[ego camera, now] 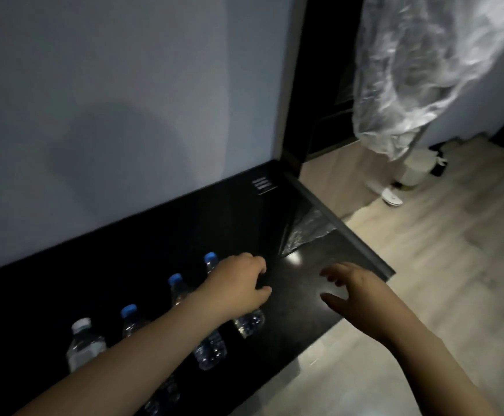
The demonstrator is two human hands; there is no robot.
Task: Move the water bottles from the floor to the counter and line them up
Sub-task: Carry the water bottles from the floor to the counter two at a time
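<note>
Several clear water bottles stand in a diagonal row on the black counter [298,310]. One has a white cap [81,324] and the others have blue caps [129,310] [175,279] [210,258]. My left hand [238,286] reaches over the rightmost bottle [249,324], whose middle is hidden under my wrist. Its fingers are half curled, and only dark counter shows between thumb and fingers. My right hand [355,289] hovers above the counter's right end with its fingers spread and nothing in it.
A pale wall [124,115] rises behind the counter. The counter ends at a corner [390,273] above a light wooden floor [424,265]. Crumpled clear plastic [424,70] hangs at the upper right, over a white stand base [393,198].
</note>
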